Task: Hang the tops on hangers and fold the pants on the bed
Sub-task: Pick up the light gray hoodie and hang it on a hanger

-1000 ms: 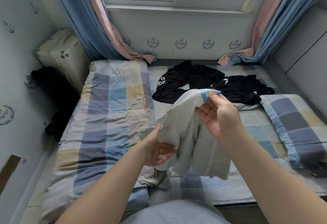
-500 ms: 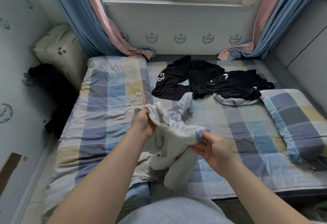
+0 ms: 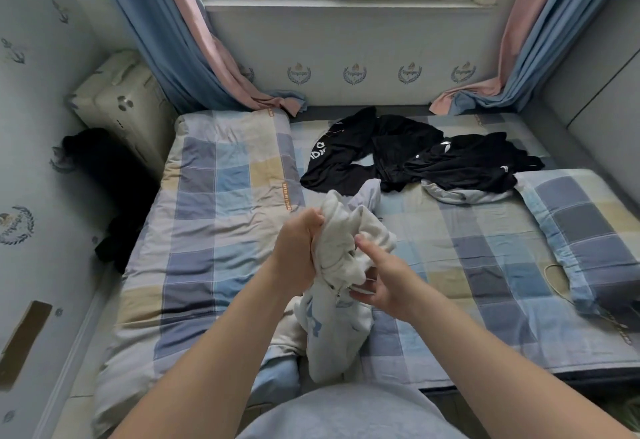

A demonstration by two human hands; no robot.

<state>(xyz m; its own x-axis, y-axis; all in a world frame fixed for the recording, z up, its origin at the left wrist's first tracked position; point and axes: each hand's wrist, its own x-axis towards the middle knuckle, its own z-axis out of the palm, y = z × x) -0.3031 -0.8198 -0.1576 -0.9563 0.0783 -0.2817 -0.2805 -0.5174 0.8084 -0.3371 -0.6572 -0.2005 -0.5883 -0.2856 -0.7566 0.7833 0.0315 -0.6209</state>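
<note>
A bunched white garment (image 3: 341, 265) with pale blue print hangs over the near part of the bed (image 3: 467, 265). My left hand (image 3: 298, 251) grips its upper left folds in a fist. My right hand (image 3: 379, 279) holds the cloth from the right, thumb up and fingers curled under the bundle. Farther back lie several black garments (image 3: 408, 154), one with white lettering. A light grey piece (image 3: 460, 194) pokes out under them. No hangers are in view.
A folded plaid quilt (image 3: 214, 216) covers the bed's left half and a plaid pillow (image 3: 588, 230) lies at the right. A cream suitcase (image 3: 121, 106) and dark bags (image 3: 104, 178) stand at the left wall. Curtains (image 3: 194, 57) hang at the window.
My hands have come close together and bunched the white garment, which was stretched wider between them before. The right hand moved left and up to the bundle.
</note>
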